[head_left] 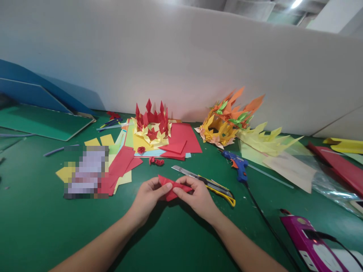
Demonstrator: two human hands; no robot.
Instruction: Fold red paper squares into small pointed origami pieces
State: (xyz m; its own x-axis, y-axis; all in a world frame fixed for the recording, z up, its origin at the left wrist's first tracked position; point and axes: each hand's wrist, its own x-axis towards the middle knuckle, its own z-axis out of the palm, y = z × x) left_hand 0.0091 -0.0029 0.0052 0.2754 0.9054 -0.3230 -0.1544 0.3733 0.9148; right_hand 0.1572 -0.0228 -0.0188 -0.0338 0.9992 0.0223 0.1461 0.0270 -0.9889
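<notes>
A folded red paper piece [173,187] sits between both my hands just above the green table [42,219]. My left hand [147,198] pinches its left side with thumb and fingers closed. My right hand [197,196] pinches the right side, fingers pressed on the fold. Right behind my right hand lies a yellow utility knife [211,184] with its blade extended. Small crumpled red paper bits [156,161] lie a little farther back.
A red and yellow paper crown [151,126] stands on coloured sheets [181,139]. An orange and yellow paper crown [227,121] is at the back right. A blue glue gun [238,166] with a black cord, a magenta device [309,241], a white wall behind.
</notes>
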